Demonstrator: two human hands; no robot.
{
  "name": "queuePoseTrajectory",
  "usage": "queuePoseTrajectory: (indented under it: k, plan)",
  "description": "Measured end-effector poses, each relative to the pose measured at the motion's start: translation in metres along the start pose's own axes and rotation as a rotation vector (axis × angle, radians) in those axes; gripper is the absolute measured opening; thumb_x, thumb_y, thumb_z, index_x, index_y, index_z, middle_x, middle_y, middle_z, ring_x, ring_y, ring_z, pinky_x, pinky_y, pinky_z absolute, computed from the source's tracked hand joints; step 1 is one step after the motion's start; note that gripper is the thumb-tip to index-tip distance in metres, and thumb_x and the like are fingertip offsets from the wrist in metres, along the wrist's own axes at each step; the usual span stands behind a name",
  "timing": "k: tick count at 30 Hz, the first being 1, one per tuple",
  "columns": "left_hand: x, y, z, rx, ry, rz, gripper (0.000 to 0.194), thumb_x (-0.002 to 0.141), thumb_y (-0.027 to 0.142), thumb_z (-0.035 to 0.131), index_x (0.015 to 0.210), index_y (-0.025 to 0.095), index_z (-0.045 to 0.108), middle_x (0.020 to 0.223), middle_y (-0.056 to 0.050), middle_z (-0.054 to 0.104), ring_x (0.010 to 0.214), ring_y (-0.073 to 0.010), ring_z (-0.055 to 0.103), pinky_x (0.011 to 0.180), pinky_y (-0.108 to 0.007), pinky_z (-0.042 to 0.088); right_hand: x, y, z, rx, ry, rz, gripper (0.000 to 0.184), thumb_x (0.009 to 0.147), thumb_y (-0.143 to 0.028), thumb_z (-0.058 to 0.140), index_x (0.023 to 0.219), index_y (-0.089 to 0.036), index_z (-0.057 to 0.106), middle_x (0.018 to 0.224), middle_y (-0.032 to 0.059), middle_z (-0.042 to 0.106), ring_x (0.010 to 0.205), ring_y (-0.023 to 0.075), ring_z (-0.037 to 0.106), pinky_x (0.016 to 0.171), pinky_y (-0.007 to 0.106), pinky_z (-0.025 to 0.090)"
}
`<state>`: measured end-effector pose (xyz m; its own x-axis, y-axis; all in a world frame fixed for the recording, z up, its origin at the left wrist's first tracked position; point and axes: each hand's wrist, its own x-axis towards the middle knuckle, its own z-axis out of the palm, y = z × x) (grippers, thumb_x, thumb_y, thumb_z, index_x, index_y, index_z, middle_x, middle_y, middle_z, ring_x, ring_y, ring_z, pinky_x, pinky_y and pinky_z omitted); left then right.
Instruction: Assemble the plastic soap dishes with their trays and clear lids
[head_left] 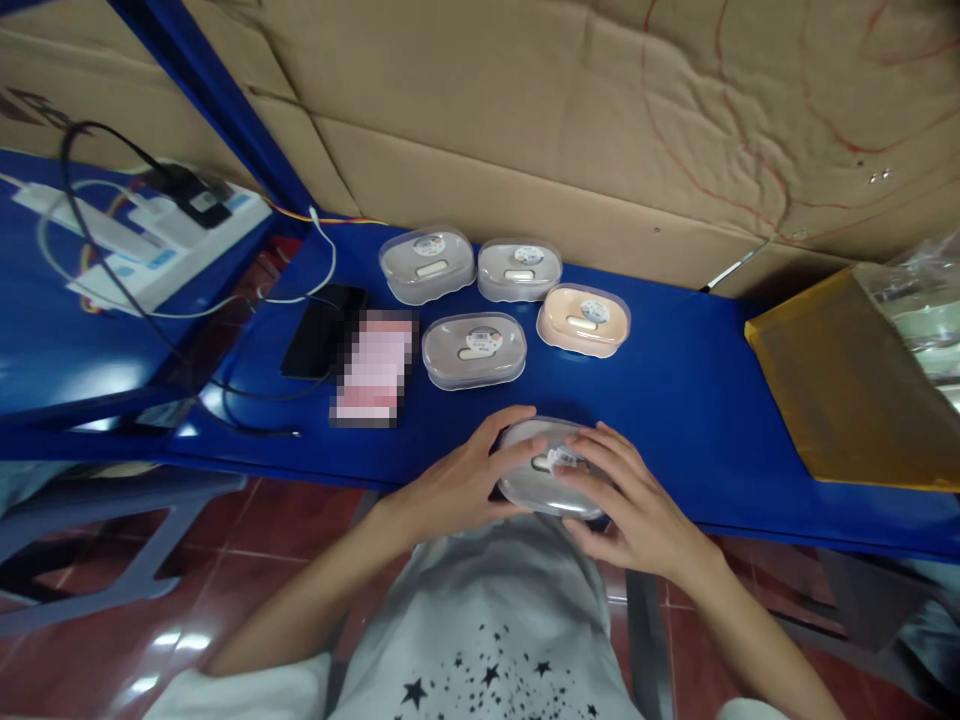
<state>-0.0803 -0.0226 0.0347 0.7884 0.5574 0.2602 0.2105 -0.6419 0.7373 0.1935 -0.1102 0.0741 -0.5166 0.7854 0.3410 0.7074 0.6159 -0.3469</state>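
Observation:
At the front edge of the blue table, both hands hold a grey oval soap box [525, 493] with a clear lid and a label on top. My left hand [472, 475] grips its left end, thumb and fingers around the side. Across the label and right end curve the fingers of my right hand [626, 495]. Just beyond stands another grey soap box [474, 357]. A peach soap box [585, 320] is to its right, and two more grey ones, a left soap box [427, 265] and a right soap box [520, 270], are farther back.
A phone-like panel [375, 368] with a blurred-out pink screen lies left, beside a black device [319, 340]. Farther left, a power strip [176, 250] carries plugs and loose cables. An open carton [847, 380] with wrapped goods stands right; cardboard [480, 110] lines the back.

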Motion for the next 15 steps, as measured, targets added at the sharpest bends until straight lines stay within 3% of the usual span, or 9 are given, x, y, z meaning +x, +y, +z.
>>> queuePoseTrajectory:
  k: [3,6,15]
  plan:
    - [0.001,0.003,0.0,0.062,0.006,0.035,0.103,0.089,0.022,0.089,0.168,0.041,0.024,0.175,-0.016,0.032,0.16,-0.0406,0.044,0.114,-0.061,0.061,-0.005,0.003,0.009,-0.034,0.042,-0.008,0.056,0.102,-0.039,0.072,0.155,-0.029,0.055,0.154,0.0107,0.064,0.155,0.0344,0.05,0.128,0.065,0.045]
    - [0.005,0.004,-0.002,0.039,-0.005,0.03,0.105,0.091,0.024,0.088,0.169,0.04,0.021,0.176,-0.018,0.03,0.162,-0.0413,0.041,0.117,-0.064,0.057,-0.011,0.007,0.017,-0.043,0.051,0.0,0.064,0.102,-0.039,0.074,0.161,-0.028,0.049,0.156,0.0123,0.062,0.16,0.0356,0.043,0.124,0.062,0.051]
    - [0.007,-0.001,-0.002,-0.03,-0.054,-0.04,0.113,0.088,0.023,0.089,0.172,0.043,0.015,0.18,-0.017,0.026,0.165,-0.0392,0.035,0.126,-0.067,0.046,-0.019,0.01,0.018,-0.157,0.106,-0.105,0.061,0.1,-0.034,0.078,0.157,-0.028,0.056,0.142,0.0087,0.071,0.149,0.0323,0.056,0.128,0.061,0.047]
